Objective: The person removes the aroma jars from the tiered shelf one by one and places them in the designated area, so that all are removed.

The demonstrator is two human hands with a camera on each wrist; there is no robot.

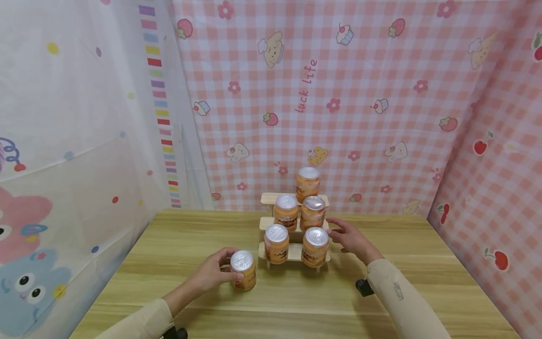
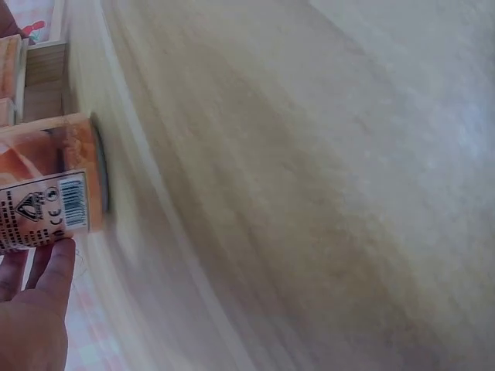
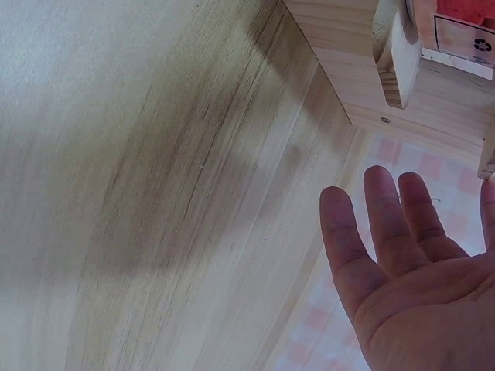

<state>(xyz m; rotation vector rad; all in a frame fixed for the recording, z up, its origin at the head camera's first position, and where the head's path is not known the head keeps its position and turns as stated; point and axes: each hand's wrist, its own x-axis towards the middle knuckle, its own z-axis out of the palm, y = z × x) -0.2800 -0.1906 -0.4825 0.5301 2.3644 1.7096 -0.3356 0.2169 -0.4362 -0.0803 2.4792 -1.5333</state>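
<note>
My left hand (image 1: 215, 271) grips an orange can (image 1: 245, 278) with a silver lid, fingers behind it and thumb across its front. In the left wrist view the can (image 2: 54, 182) shows a barcode, with fingertips (image 2: 60, 263) against its side. My right hand (image 1: 350, 239) is beside the right edge of a small three-step wooden rack (image 1: 293, 253), holding nothing. Its fingers (image 3: 387, 212) are spread apart in the right wrist view, close to the rack's side (image 3: 340, 69). Two cans stand on the lowest step, including one at the right (image 1: 315, 252); two are on the middle and one on top (image 1: 307, 184).
The rack stands on a wood-grain table (image 1: 190, 235), toward its back. Behind hangs a pink checked cloth (image 1: 351, 70), with a white patterned curtain (image 1: 84, 117) at the left and more checked cloth (image 1: 487, 165) along the right side.
</note>
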